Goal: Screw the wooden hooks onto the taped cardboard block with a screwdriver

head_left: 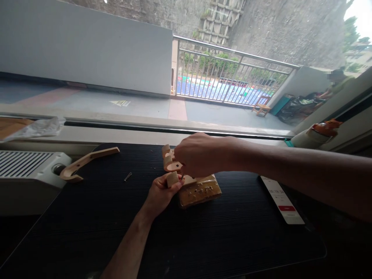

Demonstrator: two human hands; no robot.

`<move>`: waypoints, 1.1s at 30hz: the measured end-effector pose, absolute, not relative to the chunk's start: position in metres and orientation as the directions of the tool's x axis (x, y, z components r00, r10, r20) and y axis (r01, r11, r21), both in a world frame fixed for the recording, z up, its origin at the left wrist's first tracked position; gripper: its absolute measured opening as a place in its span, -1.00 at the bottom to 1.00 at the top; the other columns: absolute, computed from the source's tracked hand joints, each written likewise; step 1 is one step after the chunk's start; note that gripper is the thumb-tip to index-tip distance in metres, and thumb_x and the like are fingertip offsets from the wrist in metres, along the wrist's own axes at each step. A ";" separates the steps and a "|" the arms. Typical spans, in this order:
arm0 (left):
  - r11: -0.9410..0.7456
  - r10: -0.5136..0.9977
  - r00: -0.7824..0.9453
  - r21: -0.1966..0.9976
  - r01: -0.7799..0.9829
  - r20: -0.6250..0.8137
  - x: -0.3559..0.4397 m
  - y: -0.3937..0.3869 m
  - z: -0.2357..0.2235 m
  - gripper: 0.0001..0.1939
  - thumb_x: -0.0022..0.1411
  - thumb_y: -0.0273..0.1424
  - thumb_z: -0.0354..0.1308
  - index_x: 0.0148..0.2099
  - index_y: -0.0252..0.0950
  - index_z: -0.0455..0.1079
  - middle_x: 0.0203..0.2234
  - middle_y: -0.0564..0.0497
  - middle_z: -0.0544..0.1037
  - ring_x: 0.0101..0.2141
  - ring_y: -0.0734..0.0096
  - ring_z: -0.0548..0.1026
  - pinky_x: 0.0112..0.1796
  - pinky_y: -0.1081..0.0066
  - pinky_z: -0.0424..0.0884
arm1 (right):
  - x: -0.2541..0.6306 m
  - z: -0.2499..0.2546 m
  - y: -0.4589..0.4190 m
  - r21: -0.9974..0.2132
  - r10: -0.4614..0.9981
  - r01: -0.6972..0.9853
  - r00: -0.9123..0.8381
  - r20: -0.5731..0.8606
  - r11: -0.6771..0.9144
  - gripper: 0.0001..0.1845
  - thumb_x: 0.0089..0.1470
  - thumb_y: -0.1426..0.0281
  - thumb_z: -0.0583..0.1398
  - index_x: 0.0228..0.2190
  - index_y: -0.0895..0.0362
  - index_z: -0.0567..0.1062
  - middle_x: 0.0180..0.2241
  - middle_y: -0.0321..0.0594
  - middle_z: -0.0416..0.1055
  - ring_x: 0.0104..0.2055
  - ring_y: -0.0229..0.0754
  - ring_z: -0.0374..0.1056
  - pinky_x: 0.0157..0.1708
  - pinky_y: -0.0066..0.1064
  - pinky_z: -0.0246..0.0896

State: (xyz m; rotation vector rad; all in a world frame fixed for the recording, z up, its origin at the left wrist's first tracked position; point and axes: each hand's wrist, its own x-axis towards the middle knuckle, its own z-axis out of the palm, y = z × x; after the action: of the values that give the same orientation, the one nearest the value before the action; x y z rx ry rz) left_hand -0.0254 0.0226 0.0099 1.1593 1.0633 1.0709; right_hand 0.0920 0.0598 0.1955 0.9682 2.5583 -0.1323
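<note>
My left hand is closed on a light wooden part, its fingertips pressed around the near end. Directly above, my right hand is a fist with the fingers curled out of sight. Something thin juts below it near my left fingertips, too small to name. Beside my right hand, more curved light wood with a dark hole shows; whether it joins the held part is unclear. Beneath both hands lies a brown tape-wrapped block, its near face dotted with several small holes or bits.
A curved wooden piece and a small metal pin lie at left on the black table. At right rests a lit phone. A white radiator, a window ledge and a bottle border the table. Outside, a person is partly visible.
</note>
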 end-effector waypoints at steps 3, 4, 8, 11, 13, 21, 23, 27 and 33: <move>0.089 0.987 0.145 0.993 -0.082 -0.076 -0.026 0.023 0.007 -0.82 -0.03 -0.32 0.27 -0.38 -0.33 0.46 -0.50 0.08 0.49 -0.44 0.52 0.39 -0.37 0.54 0.33 | 0.091 0.197 0.061 0.070 0.652 0.676 -0.671 -0.354 0.734 -0.86 -0.08 0.37 0.18 -0.44 0.17 0.50 -0.51 -0.15 0.39 -0.49 -0.23 0.21 -0.51 -0.38 -0.03; 0.093 0.987 0.137 0.992 -0.081 -0.081 -0.025 0.023 0.006 -0.81 -0.04 -0.32 0.28 -0.38 -0.33 0.46 -0.50 0.08 0.49 -0.45 0.52 0.39 -0.38 0.54 0.33 | 0.091 0.199 0.061 0.077 0.650 0.673 -0.670 -0.358 0.736 -0.85 -0.09 0.37 0.19 -0.42 0.17 0.51 -0.50 -0.14 0.40 -0.48 -0.22 0.22 -0.50 -0.38 -0.03; 0.092 0.990 0.113 0.994 -0.067 -0.084 -0.024 0.022 0.009 -0.79 -0.07 -0.30 0.29 -0.40 -0.34 0.46 -0.53 0.09 0.47 -0.47 0.51 0.38 -0.40 0.52 0.34 | 0.092 0.209 0.055 0.060 0.547 0.589 -0.701 -0.458 0.806 -0.85 -0.09 0.48 0.17 -0.39 0.17 0.52 -0.50 -0.19 0.40 -0.49 -0.27 0.20 -0.47 -0.38 -0.04; 0.104 0.990 0.103 0.992 -0.073 -0.096 -0.024 0.022 0.011 -0.78 -0.08 -0.30 0.30 -0.39 -0.34 0.46 -0.54 0.09 0.47 -0.48 0.51 0.39 -0.39 0.51 0.36 | 0.096 0.210 0.054 0.020 0.503 0.558 -0.732 -0.459 0.830 -0.84 -0.07 0.52 0.13 -0.41 0.19 0.51 -0.53 -0.20 0.38 -0.51 -0.30 0.16 -0.49 -0.38 -0.05; 0.105 0.989 0.113 0.992 -0.074 -0.097 -0.024 0.022 0.010 -0.79 -0.07 -0.31 0.30 -0.39 -0.33 0.45 -0.54 0.09 0.46 -0.47 0.52 0.39 -0.38 0.51 0.35 | 0.099 0.205 0.057 -0.023 0.506 0.566 -0.754 -0.418 0.824 -0.85 -0.07 0.50 0.13 -0.43 0.18 0.52 -0.54 -0.20 0.37 -0.53 -0.31 0.14 -0.50 -0.38 -0.06; 0.121 0.987 0.112 0.989 -0.086 -0.111 -0.025 0.023 0.005 -0.76 -0.07 -0.29 0.30 -0.34 -0.32 0.46 -0.51 0.11 0.51 -0.43 0.50 0.44 -0.34 0.53 0.36 | 0.107 0.184 0.067 -0.028 0.703 0.765 -0.606 -0.373 0.644 -0.71 -0.07 0.26 0.11 -0.39 0.20 0.52 -0.54 -0.19 0.38 -0.54 -0.31 0.17 -0.55 -0.44 -0.04; 0.128 0.986 0.121 0.988 -0.092 -0.116 -0.026 0.023 0.006 -0.73 -0.09 -0.29 0.32 -0.31 -0.31 0.47 -0.45 0.08 0.54 -0.39 0.46 0.47 -0.30 0.49 0.38 | 0.108 0.185 0.065 -0.015 0.725 0.780 -0.588 -0.359 0.626 -0.66 -0.05 0.21 0.11 -0.35 0.19 0.53 -0.48 -0.16 0.41 -0.47 -0.27 0.21 -0.51 -0.44 -0.01; 0.127 0.978 0.178 0.987 -0.097 -0.108 -0.029 0.021 0.005 -0.63 -0.11 -0.32 0.34 -0.19 -0.29 0.45 -0.29 0.02 0.56 -0.29 0.40 0.49 -0.21 0.45 0.40 | 0.110 0.187 0.064 -0.030 0.701 0.757 -0.618 -0.357 0.653 -0.64 -0.10 0.18 0.14 -0.31 0.14 0.53 -0.43 -0.16 0.42 -0.41 -0.26 0.24 -0.49 -0.45 -0.01; 0.092 0.972 0.223 0.992 -0.090 -0.070 -0.031 0.020 0.006 -0.62 -0.05 -0.34 0.30 -0.14 -0.28 0.42 -0.25 0.01 0.54 -0.30 0.43 0.47 -0.25 0.48 0.39 | 0.109 0.189 0.064 -0.043 0.662 0.710 -0.675 -0.327 0.703 -0.72 -0.15 0.23 0.18 -0.37 0.09 0.54 -0.49 -0.21 0.41 -0.46 -0.27 0.22 -0.53 -0.45 -0.06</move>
State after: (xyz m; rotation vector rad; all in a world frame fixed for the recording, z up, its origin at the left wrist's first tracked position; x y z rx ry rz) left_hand -0.0306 0.0199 0.0056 1.1742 1.0132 1.0339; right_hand 0.1093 0.0639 0.1891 1.0845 2.6257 -0.2409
